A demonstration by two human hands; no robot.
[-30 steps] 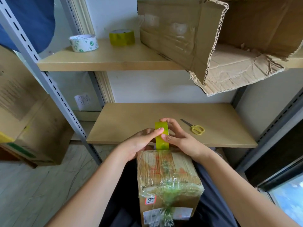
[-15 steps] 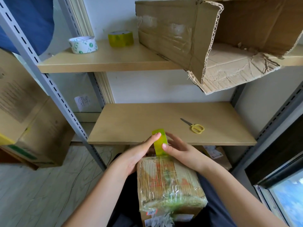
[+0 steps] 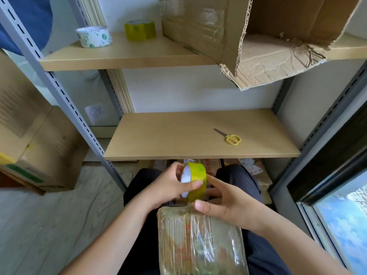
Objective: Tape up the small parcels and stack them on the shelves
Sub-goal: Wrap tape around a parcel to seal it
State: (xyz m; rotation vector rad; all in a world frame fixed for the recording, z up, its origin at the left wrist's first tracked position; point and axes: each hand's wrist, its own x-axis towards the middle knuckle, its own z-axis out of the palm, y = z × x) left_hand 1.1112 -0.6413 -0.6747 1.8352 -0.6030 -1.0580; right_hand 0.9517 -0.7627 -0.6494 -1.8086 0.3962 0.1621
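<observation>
Nearest the camera, a small parcel [image 3: 200,243] wrapped in shiny clear film lies on the person's lap. Just beyond its far edge the left hand [image 3: 170,185] grips a roll of yellow-green tape [image 3: 195,181], thumb across its outer face and fingers curled round the far side. The right hand [image 3: 224,199] sits beside the roll with fingers spread and loosely bent, thumb at the parcel's far edge; whether it pins a tape end there cannot be told. The step in hand looks like taping the parcel; next, tape probably has to be drawn over the top and cut. Further off, yellow-handled scissors [image 3: 231,137] lie on the lower shelf [image 3: 168,139], well apart from the hands. The upper shelf [image 3: 127,54] carries two more tape rolls and an open carton [image 3: 258,36].
</observation>
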